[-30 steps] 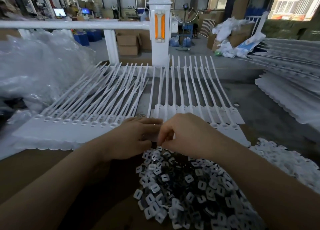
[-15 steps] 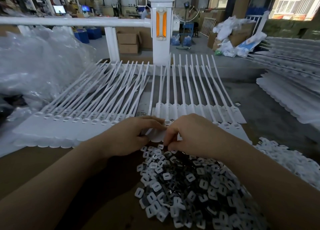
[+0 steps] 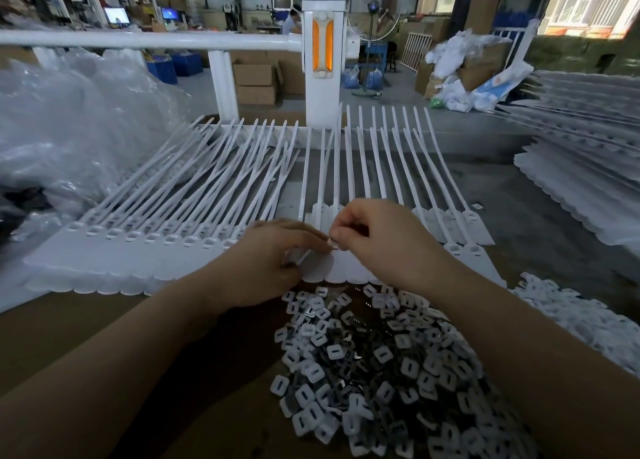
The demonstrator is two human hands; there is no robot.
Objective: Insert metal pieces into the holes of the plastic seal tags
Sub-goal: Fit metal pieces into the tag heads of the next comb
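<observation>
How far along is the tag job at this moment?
Done: cannot tell; the left sheet shows a row of sockets, but whether they are filled is unclear. In hand: the right hand pinches a small piece over the middle sheet, which the left hand steadies. Left: a big pile of pieces and stacked sheets at right.

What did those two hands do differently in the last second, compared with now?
Both hands moved away from the pile of metal pieces, up onto the row of white seal tags. The right hand lifted and now pinches a small piece at its fingertips; the left hand rests on the tag beside it. The pile, the tag rows and the plastic bag stayed put.
</observation>
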